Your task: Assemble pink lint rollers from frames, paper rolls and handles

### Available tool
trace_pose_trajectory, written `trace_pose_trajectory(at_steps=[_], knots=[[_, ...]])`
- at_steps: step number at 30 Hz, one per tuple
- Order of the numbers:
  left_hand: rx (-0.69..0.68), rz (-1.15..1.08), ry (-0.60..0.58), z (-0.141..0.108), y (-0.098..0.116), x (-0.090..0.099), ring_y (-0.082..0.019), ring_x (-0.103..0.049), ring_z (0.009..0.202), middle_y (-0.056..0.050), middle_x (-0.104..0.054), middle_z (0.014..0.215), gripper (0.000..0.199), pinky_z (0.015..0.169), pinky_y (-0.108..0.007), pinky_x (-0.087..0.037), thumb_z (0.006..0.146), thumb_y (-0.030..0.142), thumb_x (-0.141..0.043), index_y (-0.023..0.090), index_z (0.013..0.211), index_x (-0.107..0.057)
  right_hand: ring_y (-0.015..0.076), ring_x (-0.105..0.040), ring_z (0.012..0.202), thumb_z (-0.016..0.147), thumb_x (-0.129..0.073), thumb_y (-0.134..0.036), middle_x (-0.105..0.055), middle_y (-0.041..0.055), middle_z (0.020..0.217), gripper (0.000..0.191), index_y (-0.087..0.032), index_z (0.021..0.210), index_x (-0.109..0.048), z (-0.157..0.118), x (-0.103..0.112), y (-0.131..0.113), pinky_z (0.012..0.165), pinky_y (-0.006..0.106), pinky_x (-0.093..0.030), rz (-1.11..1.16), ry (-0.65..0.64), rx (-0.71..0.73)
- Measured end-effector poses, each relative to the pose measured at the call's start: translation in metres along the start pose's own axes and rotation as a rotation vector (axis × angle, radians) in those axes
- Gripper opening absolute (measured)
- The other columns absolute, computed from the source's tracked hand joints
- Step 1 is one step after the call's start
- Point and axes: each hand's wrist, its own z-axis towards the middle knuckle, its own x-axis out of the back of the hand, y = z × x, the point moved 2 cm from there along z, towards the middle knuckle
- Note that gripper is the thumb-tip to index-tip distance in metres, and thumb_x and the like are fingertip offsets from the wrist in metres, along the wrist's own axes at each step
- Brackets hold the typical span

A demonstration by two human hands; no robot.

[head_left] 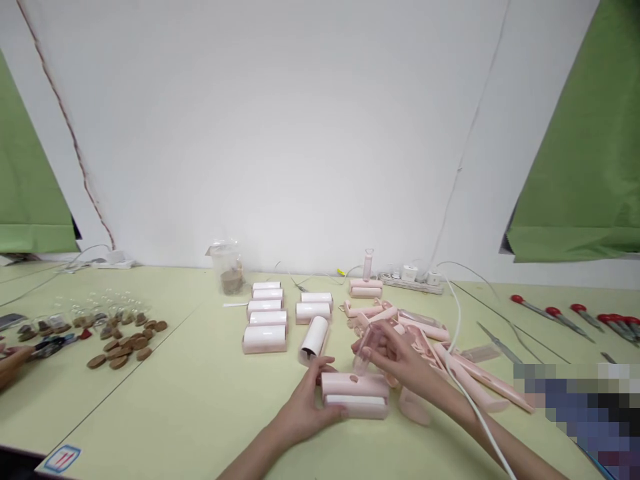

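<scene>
My left hand (pixel 311 400) grips the left end of a pink roller body (pixel 355 395) at the front middle of the table. A white roll shows along its lower side, and a round hole sits in its top. Just above that hole, my right hand (pixel 387 347) holds a clear pink handle piece (pixel 364 357) between its fingers, tilted, its lower end close to the hole. Whether the two parts touch, I cannot tell. Behind the body lies a white roll in a clear cover (pixel 315 339). Several pink parts (pixel 425 327) lie in a pile at the right.
White rolls (pixel 265 337) in pink holders stand in rows behind. A power strip (pixel 410 283) lies by the wall, and a white cable (pixel 477 413) crosses over my right forearm. Red-handled tools (pixel 563 317) lie right. Brown discs (pixel 120 353) and another person's hand (pixel 13 363) are left.
</scene>
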Motion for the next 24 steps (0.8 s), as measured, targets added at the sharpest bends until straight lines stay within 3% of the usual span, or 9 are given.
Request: trace_pose_trajectory(at_steps=[9, 19, 24], knots=[[0.018, 0.005, -0.009, -0.001, -0.001, 0.001, -0.02, -0.047, 0.099, -0.006, -0.046, 0.109, 0.061, 0.088, -0.03, -0.035, 0.066, 0.022, -0.064, 0.021, 0.119, -0.032, 0.0159, -0.059, 0.084, 0.081, -0.048, -0.031, -0.061, 0.0036, 0.091, 0.02, -0.022, 0.097, -0.038, -0.002, -0.003, -0.001, 0.075, 0.031, -0.046, -0.093, -0.012, 0.036], [0.03, 0.035, 0.01, -0.001, -0.001, 0.001, -0.02, -0.048, 0.098, -0.005, -0.049, 0.109, 0.061, 0.087, -0.031, -0.036, 0.064, 0.021, -0.065, 0.022, 0.117, -0.034, 0.0148, -0.058, 0.074, 0.078, -0.048, -0.028, -0.061, -0.0002, 0.082, 0.013, -0.023, 0.085, -0.039, -0.001, -0.007, -0.02, 0.064, 0.026, -0.045, -0.303, -0.143, -0.008], [0.024, 0.03, 0.022, -0.002, -0.001, 0.001, -0.021, -0.049, 0.099, -0.006, -0.051, 0.11, 0.06, 0.086, -0.031, -0.038, 0.064, 0.02, -0.065, 0.022, 0.116, -0.035, 0.0147, -0.056, 0.073, 0.072, -0.05, -0.019, -0.058, -0.0015, 0.077, 0.014, -0.022, 0.075, -0.037, 0.002, -0.011, -0.022, 0.059, 0.023, -0.042, -0.376, -0.14, -0.011]])
